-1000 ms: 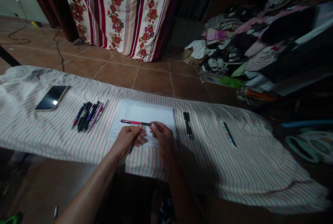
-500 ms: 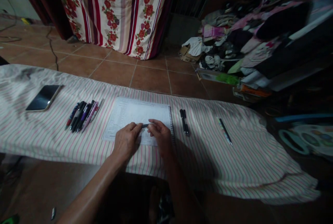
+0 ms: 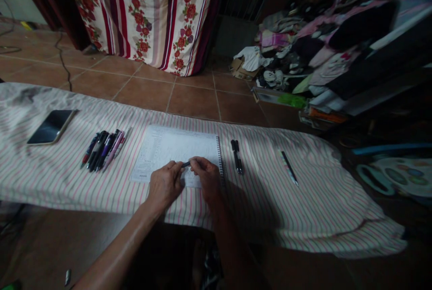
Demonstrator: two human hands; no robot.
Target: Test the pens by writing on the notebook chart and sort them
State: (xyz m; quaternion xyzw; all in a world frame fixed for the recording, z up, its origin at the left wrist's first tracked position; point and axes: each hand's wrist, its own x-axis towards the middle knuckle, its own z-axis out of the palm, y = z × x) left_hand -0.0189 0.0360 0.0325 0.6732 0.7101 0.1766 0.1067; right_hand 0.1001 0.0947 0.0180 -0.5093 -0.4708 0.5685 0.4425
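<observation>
Both hands are over the lower part of a spiral notebook [image 3: 182, 144], whose wire binding is on its right side. My left hand [image 3: 166, 183] is closed on one end of a dark pen [image 3: 186, 164]. The fingertips of my right hand [image 3: 207, 174] pinch the pen's other end, so only its short middle shows. Right of the notebook lies a pair of black pens [image 3: 237, 157], side by side. Farther right is a single pen [image 3: 289, 168] with a patterned barrel. To the left a bunch of several pens [image 3: 103, 149] lies on the cloth.
A striped cloth [image 3: 303, 218] covers the long surface under everything. At its left lies a phone [image 3: 51, 127]. Beyond are a tiled floor [image 3: 192, 101], a flowered curtain [image 3: 158, 20] and a heap of clothes [image 3: 324, 42]. A plastic item [image 3: 401, 175] stands at the right.
My right hand's fingers have closed more tightly on the end of the pen. The whole view has shifted slightly; the other pens and the notebook stay put.
</observation>
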